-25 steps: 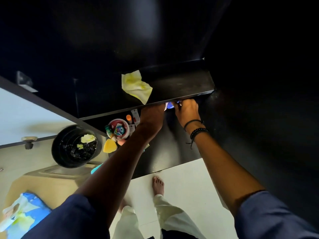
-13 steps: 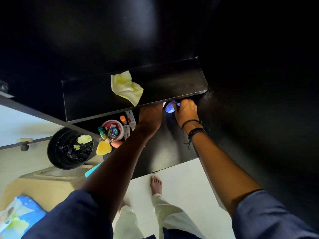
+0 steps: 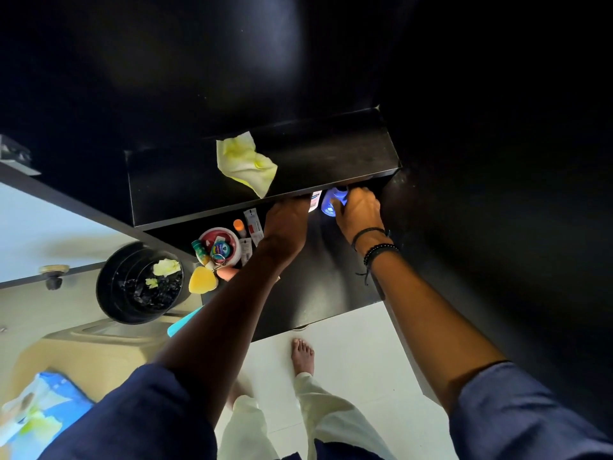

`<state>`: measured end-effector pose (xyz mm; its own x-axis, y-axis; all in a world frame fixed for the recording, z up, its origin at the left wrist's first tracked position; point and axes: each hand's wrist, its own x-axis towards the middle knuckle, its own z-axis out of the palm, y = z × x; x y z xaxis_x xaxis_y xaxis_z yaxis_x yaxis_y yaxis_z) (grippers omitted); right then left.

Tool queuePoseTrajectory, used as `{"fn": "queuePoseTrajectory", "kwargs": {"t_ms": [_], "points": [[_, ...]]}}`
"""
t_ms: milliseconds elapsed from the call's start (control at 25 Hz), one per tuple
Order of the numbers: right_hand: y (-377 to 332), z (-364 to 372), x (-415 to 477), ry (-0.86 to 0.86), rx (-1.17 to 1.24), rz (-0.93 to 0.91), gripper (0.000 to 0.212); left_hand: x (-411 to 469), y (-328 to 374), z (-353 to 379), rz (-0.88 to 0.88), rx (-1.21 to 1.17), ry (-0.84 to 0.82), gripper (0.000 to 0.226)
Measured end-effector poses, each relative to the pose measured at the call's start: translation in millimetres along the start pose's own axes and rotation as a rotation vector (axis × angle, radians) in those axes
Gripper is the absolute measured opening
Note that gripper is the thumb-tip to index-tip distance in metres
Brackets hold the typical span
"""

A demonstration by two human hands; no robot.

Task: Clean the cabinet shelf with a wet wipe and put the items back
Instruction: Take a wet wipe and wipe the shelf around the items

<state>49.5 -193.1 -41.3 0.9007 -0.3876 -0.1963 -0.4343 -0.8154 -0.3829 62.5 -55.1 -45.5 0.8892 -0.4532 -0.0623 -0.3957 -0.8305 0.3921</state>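
Observation:
A crumpled yellow-white wet wipe (image 3: pixel 247 166) lies loose on the black upper cabinet shelf (image 3: pixel 331 161). On the lower shelf (image 3: pixel 318 287), just under the upper shelf's front edge, my right hand (image 3: pixel 358 212) grips a blue bottle (image 3: pixel 331 202). My left hand (image 3: pixel 287 224) reaches under the same edge beside a white item (image 3: pixel 315 200); its fingers are hidden, so what it holds is unclear. To the left stand a red-rimmed bowl (image 3: pixel 220 247) of small items, an orange-capped tube (image 3: pixel 239 227) and flat sachets (image 3: pixel 252 224).
A black bin (image 3: pixel 139 283) holding used wipes stands on the floor at the left. A yellow sponge (image 3: pixel 201 280) lies at the lower shelf's corner. A blue wipes pack (image 3: pixel 36 410) rests on a beige surface at lower left. My bare foot (image 3: pixel 302 355) is on the white floor.
The view has shifted a little. My right hand has drawn the blue bottle further out from under the upper shelf's edge. The wipe has not moved.

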Motion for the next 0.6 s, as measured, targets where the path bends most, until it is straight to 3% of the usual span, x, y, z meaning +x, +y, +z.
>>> {"fn": "queuePoseTrajectory", "kwargs": {"t_ms": [160, 320, 440, 600], "points": [[-0.2, -5.7, -12.4, 0.049, -0.042, -0.042, 0.035, -17.2, -13.2, 9.3, -0.002, -0.075, 0.075, 0.052], [-6.1, 3.2, -52.8, 0.18, 0.081, -0.164, 0.046, -56.9, -21.9, 1.9, -0.054, -0.159, 0.163, 0.062], [-13.5, 29.4, -92.8, 0.002, 0.161, -0.132, 0.051, -109.3, -29.1, -1.5, -0.192, -0.239, 0.192, 0.056], [-24.7, 72.4, -124.4, -0.242, 0.192, -0.085, 0.051, -173.4, -55.7, 14.4, -0.431, -0.16, 0.136, 0.04]]}}
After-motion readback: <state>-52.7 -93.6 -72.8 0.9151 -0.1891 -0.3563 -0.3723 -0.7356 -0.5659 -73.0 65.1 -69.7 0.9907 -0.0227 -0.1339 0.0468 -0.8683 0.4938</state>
